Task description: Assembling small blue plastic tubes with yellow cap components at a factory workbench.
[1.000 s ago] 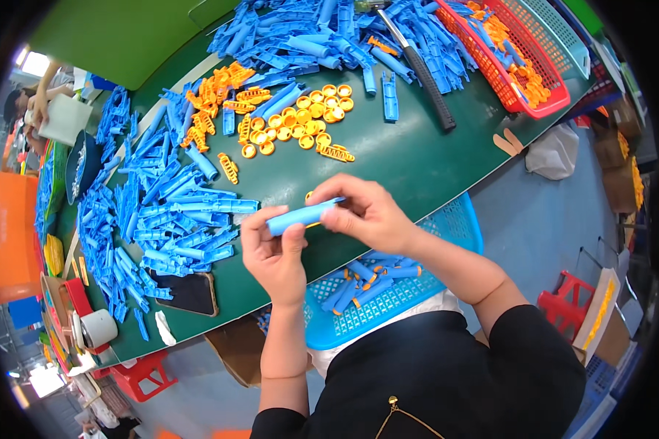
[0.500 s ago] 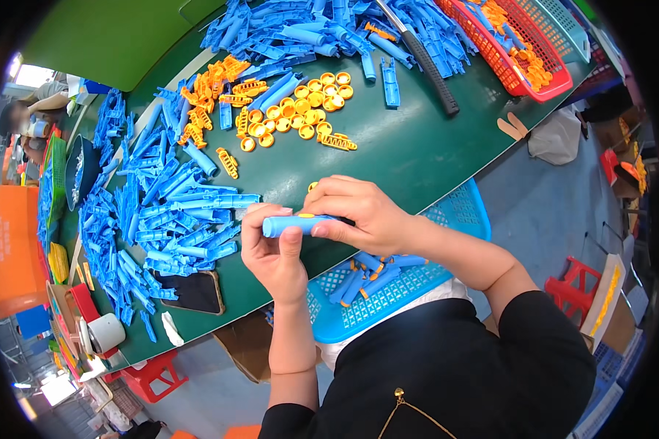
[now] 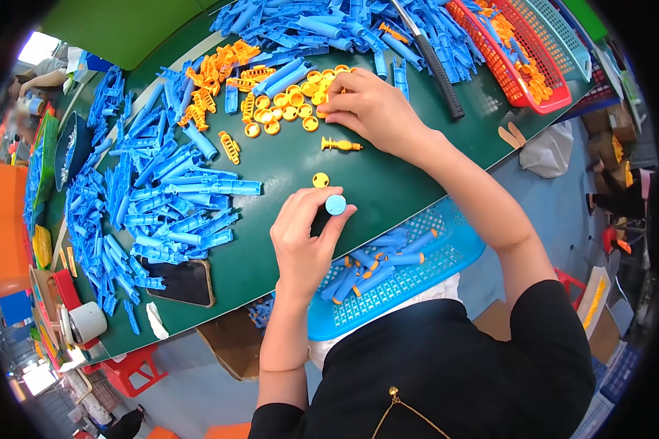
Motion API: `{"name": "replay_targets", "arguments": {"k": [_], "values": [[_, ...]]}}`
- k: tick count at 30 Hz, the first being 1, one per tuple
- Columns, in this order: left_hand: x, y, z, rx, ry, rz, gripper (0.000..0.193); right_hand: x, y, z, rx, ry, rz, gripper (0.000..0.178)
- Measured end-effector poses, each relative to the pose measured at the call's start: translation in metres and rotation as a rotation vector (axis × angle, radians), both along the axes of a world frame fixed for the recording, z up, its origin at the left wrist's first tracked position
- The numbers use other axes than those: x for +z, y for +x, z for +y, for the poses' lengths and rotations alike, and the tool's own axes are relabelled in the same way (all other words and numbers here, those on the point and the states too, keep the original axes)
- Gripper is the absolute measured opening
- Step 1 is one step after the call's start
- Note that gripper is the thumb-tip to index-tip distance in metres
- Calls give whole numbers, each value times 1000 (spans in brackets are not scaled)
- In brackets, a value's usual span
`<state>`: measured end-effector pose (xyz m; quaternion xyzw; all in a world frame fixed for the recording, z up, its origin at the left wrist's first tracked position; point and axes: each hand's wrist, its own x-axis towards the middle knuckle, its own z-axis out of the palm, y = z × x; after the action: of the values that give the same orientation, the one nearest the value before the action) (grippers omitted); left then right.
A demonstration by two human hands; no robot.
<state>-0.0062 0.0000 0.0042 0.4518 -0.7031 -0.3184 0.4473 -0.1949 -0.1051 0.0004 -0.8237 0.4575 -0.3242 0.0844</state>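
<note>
The left hand (image 3: 302,228) is partly closed, thumb opposed to fingers, and grips a blue tube (image 3: 335,205) above the counter (image 3: 285,167), round end facing up. At 1 o'clock from the tube, the right hand (image 3: 377,111) is curled, thumb and fingertips close together, at the edge of the orange caps (image 3: 296,99); whether it grips one cannot be determined. A single cap (image 3: 321,180) lies at 11 o'clock, blue parts (image 3: 190,192) at 9, a blue basket (image 3: 351,313) at 5.
</note>
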Motion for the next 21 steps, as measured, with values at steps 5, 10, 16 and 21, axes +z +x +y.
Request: {"name": "replay_targets", "arguments": {"k": [5,10,16,21], "values": [[-2,4,1,25,-5,-5,27,29,-17,34,56,470,-306,21],[1,1,1,34,24,0,25,6,-25,67,-62,232,-56,23],[-4,0,-1,42,8,8,24,8,-25,75,-143,115,-54,28],[-2,2,0,41,-6,-31,23,34,-10,81,82,146,-300,26]]}}
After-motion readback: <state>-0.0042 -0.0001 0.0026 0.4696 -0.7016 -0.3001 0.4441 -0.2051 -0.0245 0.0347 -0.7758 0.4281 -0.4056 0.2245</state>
